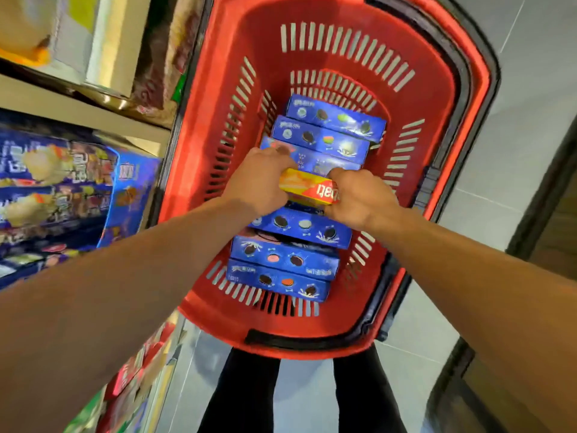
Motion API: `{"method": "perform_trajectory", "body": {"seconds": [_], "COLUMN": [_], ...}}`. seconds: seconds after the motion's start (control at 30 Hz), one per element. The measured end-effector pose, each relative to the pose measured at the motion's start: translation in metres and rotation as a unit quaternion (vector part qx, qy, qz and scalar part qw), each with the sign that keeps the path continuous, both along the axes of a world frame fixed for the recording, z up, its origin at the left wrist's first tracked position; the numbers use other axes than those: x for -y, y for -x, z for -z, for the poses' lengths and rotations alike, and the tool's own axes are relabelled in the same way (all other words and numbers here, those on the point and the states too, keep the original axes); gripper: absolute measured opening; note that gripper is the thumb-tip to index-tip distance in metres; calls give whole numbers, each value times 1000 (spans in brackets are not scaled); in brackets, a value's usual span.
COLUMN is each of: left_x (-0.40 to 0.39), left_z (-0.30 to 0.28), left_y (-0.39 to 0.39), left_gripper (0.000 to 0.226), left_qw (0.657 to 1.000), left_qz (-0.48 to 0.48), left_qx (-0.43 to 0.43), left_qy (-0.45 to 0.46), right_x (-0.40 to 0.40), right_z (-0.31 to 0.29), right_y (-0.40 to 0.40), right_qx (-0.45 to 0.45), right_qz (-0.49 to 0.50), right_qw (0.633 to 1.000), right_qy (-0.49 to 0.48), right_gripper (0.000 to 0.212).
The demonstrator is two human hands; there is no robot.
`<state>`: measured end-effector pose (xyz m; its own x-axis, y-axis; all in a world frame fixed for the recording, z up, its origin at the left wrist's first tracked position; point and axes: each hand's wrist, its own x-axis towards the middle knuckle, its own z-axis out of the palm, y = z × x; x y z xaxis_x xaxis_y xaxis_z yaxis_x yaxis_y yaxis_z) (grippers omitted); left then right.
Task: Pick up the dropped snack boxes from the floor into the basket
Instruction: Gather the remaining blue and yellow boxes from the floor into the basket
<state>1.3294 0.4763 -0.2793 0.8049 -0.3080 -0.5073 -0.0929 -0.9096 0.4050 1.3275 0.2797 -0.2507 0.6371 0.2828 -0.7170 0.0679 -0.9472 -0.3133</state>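
Both hands, left [260, 179] and right [359, 198], grip a yellow-and-red snack box [307, 186], its lettering unreadable, above a row of blue cookie boxes [282, 259] in a red basket [315, 42] on grey floor tiles [515, 73], beside stocked shelves [62, 170].

Snack boxes [307, 142] lie rowed in the basket [349, 342]; shelves [62, 98] stand to its left.

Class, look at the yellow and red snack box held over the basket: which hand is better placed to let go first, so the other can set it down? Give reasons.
Left hand: it holds only the end of the yellow and red snack box. The right hand covers more of it, above the blue cookie boxes in the red plastic basket.
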Motion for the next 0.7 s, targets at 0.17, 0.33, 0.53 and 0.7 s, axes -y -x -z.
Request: {"method": "perform_trajectory", "body": {"seconds": [0.17, 0.33, 0.53, 0.7], "left_x": [-10, -20, -27, -33], "left_z": [29, 41, 44, 20], "left_y": [9, 14, 24, 28], "left_gripper": [46, 53, 51, 58], "left_qw": [998, 995, 991, 992], "left_qz": [-9, -39, -27, -56], "left_qx": [-58, -87, -134, -115], "left_qy": [-17, -22, -15, -2], "right_x": [-9, -16, -16, -12], "right_z": [38, 59, 72, 32], "right_y": [9, 14, 29, 32], "right_qx": [-39, -73, -152, -74], "right_qz": [-4, 5, -12, 8], "right_qw": [999, 997, 988, 997], "right_qy": [-2, -21, -4, 0], "right_gripper": [30, 37, 84, 85]}}
